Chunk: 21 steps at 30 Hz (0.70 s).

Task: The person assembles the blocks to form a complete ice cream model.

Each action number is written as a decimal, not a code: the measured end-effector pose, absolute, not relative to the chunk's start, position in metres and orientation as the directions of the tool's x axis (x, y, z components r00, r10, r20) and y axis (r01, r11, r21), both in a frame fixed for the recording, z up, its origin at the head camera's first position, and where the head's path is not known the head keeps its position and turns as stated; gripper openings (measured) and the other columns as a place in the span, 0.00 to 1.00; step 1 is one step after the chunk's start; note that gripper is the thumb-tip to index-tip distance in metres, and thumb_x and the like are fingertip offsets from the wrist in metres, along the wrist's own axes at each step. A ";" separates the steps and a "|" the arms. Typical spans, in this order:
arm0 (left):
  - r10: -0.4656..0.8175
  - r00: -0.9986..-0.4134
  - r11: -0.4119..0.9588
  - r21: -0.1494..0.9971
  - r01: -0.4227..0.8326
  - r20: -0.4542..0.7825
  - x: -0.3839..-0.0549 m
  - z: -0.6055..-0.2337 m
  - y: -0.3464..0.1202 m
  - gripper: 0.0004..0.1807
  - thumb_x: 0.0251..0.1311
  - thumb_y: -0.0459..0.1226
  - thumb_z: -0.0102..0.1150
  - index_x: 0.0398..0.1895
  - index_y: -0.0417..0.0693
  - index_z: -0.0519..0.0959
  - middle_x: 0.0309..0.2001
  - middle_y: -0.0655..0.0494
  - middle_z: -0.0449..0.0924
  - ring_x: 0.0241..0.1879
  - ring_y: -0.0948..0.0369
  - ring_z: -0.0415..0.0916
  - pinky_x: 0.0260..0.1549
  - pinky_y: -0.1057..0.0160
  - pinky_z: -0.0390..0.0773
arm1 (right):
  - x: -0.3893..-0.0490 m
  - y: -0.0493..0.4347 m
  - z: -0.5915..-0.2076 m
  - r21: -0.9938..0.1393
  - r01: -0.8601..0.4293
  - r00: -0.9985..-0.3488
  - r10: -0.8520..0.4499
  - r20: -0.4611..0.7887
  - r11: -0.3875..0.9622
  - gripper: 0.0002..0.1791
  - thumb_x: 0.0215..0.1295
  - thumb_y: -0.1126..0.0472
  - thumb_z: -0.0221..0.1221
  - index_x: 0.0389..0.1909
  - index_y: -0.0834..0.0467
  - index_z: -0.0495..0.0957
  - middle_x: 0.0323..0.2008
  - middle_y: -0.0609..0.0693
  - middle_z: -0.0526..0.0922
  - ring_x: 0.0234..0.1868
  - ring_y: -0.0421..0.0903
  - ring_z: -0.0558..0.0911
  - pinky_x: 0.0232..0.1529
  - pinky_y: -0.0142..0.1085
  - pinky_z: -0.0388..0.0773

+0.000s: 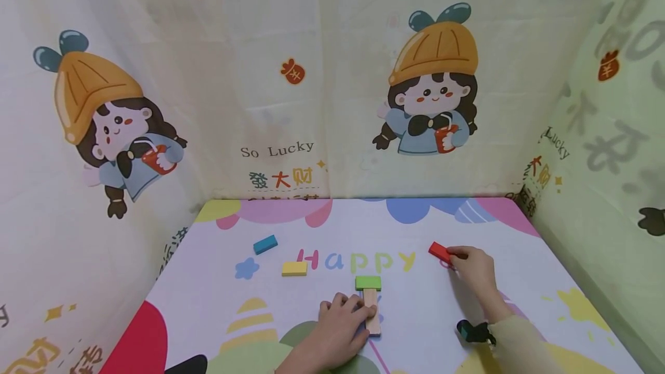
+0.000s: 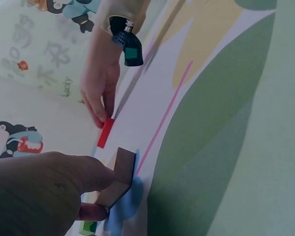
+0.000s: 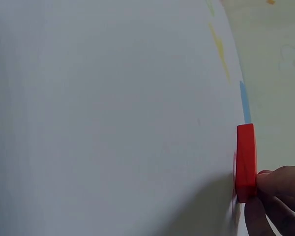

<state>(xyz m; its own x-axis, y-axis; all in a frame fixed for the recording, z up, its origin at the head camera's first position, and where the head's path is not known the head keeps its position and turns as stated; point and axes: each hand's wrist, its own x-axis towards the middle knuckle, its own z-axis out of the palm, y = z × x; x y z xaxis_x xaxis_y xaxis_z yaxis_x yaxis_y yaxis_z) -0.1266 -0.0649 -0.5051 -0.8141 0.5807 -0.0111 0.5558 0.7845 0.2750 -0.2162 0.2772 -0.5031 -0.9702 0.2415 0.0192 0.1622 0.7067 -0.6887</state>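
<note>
My left hand (image 1: 340, 325) grips a plain wooden block (image 1: 370, 296) on the tabletop, a finger lying over its middle and the thumb near its near end. In the left wrist view the plain wood (image 2: 124, 164) shows two surfaces meeting at an angle between thumb and finger. A green block (image 1: 368, 283) lies crosswise against its far end. To the right, my right hand (image 1: 475, 273) pinches a red block (image 1: 440, 252) by one end between thumb and fingers. The red block (image 3: 246, 162) stands out past the fingertips in the right wrist view, close over the table.
A yellow block (image 1: 294, 269) and a blue block (image 1: 265, 244) lie on the left half of the printed tabletop (image 1: 415, 310). Patterned cloth walls (image 1: 332, 103) enclose the back and sides. A dark wrist device (image 1: 473, 332) sits on the right wrist.
</note>
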 end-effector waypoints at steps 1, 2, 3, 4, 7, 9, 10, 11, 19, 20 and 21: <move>0.580 -0.814 0.786 0.274 0.554 -0.018 -0.127 -0.505 -0.065 0.23 0.72 0.52 0.57 0.69 0.75 0.75 0.60 0.65 0.74 0.51 0.59 0.65 0.39 0.52 0.64 | -0.217 0.275 -0.504 -0.684 0.163 -0.970 0.243 0.021 0.711 0.17 0.70 0.63 0.58 0.54 0.67 0.84 0.53 0.70 0.83 0.49 0.61 0.77 0.41 0.40 0.73; 0.578 -0.816 0.788 0.277 0.550 -0.025 -0.127 -0.505 -0.065 0.23 0.72 0.52 0.57 0.69 0.75 0.75 0.60 0.65 0.73 0.51 0.59 0.65 0.39 0.52 0.64 | -0.219 0.272 -0.506 -0.685 0.165 -0.969 0.245 0.019 0.710 0.17 0.70 0.63 0.58 0.54 0.67 0.84 0.53 0.69 0.83 0.49 0.61 0.77 0.42 0.42 0.74; 0.576 -0.817 0.790 0.278 0.547 -0.030 -0.127 -0.505 -0.065 0.23 0.72 0.52 0.57 0.69 0.75 0.75 0.60 0.65 0.73 0.51 0.58 0.65 0.39 0.52 0.64 | -0.220 0.269 -0.507 -0.689 0.166 -0.969 0.248 0.021 0.706 0.17 0.70 0.63 0.58 0.54 0.66 0.84 0.53 0.69 0.84 0.50 0.61 0.77 0.45 0.45 0.75; 0.576 -0.817 0.790 0.280 0.545 -0.033 -0.128 -0.505 -0.065 0.23 0.72 0.52 0.57 0.69 0.75 0.75 0.60 0.65 0.73 0.51 0.58 0.65 0.39 0.52 0.64 | -0.221 0.266 -0.508 -0.694 0.167 -0.967 0.252 0.022 0.701 0.17 0.70 0.63 0.58 0.54 0.66 0.84 0.52 0.68 0.84 0.50 0.61 0.78 0.47 0.48 0.76; 0.571 -0.820 0.793 0.283 0.540 -0.036 -0.128 -0.506 -0.064 0.23 0.72 0.52 0.57 0.69 0.75 0.75 0.59 0.65 0.73 0.51 0.59 0.64 0.39 0.52 0.64 | -0.224 0.256 -0.511 -0.715 0.166 -0.965 0.259 0.023 0.679 0.17 0.69 0.64 0.59 0.54 0.66 0.84 0.51 0.67 0.85 0.51 0.62 0.79 0.54 0.54 0.77; 0.569 -0.822 0.793 0.284 0.539 -0.029 -0.128 -0.506 -0.064 0.22 0.72 0.51 0.57 0.69 0.75 0.75 0.59 0.65 0.73 0.50 0.59 0.64 0.39 0.52 0.64 | -0.224 0.249 -0.512 -0.726 0.161 -0.967 0.255 0.022 0.669 0.17 0.69 0.63 0.60 0.54 0.67 0.83 0.51 0.67 0.85 0.51 0.62 0.79 0.56 0.56 0.77; 0.570 -0.822 0.792 0.286 0.540 -0.024 -0.127 -0.506 -0.065 0.22 0.72 0.51 0.58 0.68 0.75 0.75 0.59 0.65 0.73 0.50 0.59 0.64 0.39 0.52 0.64 | -0.225 0.246 -0.512 -0.730 0.158 -0.967 0.254 0.022 0.665 0.17 0.69 0.64 0.60 0.54 0.67 0.83 0.51 0.67 0.85 0.51 0.62 0.79 0.57 0.57 0.77; 0.569 -0.822 0.791 0.287 0.540 -0.022 -0.127 -0.506 -0.065 0.22 0.72 0.51 0.58 0.68 0.75 0.75 0.59 0.66 0.73 0.50 0.60 0.64 0.39 0.52 0.64 | -0.225 0.242 -0.512 -0.730 0.152 -0.968 0.250 0.025 0.666 0.17 0.69 0.64 0.60 0.54 0.67 0.83 0.51 0.67 0.85 0.52 0.62 0.79 0.57 0.57 0.76; 0.571 -0.820 0.787 0.313 0.532 -0.043 -0.127 -0.505 -0.066 0.22 0.72 0.51 0.58 0.68 0.75 0.75 0.60 0.65 0.74 0.52 0.59 0.65 0.41 0.51 0.64 | -0.227 0.222 -0.510 -0.734 0.088 -0.976 0.205 0.071 0.673 0.15 0.67 0.64 0.62 0.51 0.65 0.85 0.47 0.65 0.87 0.51 0.61 0.82 0.56 0.56 0.74; 0.571 -0.820 0.786 0.316 0.531 -0.043 -0.127 -0.505 -0.065 0.22 0.72 0.51 0.58 0.68 0.75 0.76 0.60 0.65 0.74 0.52 0.58 0.65 0.41 0.51 0.64 | -0.227 0.220 -0.510 -0.732 0.079 -0.976 0.201 0.081 0.677 0.14 0.67 0.64 0.63 0.50 0.65 0.86 0.46 0.64 0.88 0.50 0.60 0.82 0.55 0.55 0.74; 0.573 -0.819 0.785 0.317 0.533 -0.042 -0.127 -0.504 -0.065 0.22 0.72 0.51 0.58 0.68 0.75 0.76 0.60 0.65 0.74 0.52 0.58 0.65 0.41 0.51 0.64 | -0.227 0.218 -0.511 -0.731 0.072 -0.976 0.198 0.088 0.679 0.14 0.67 0.64 0.63 0.50 0.65 0.86 0.46 0.63 0.88 0.49 0.60 0.83 0.55 0.53 0.75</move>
